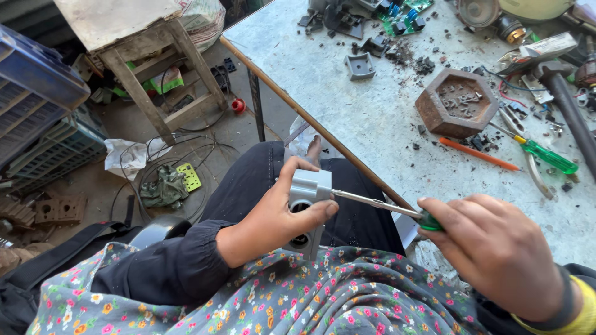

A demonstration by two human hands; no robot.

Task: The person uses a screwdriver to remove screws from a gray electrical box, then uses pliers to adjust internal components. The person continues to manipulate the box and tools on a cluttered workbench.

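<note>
My left hand (273, 214) grips a grey plastic housing (308, 186) with two round openings, held over my lap. My right hand (496, 248) is closed around the green handle of a screwdriver (379, 203). Its metal shaft runs left and its tip meets the upper side of the housing. Both hands hover just off the near edge of the worktable (347, 111).
On the table lie a rusty hexagonal block (456, 102), an orange tool (478, 155), a green-handled screwdriver (549, 156), a hammer (565, 99), green circuit boards (403, 18) and grey plastic parts (360, 65). A wooden stool (146, 56), blue crates (37, 99) and wire sit on the floor at left.
</note>
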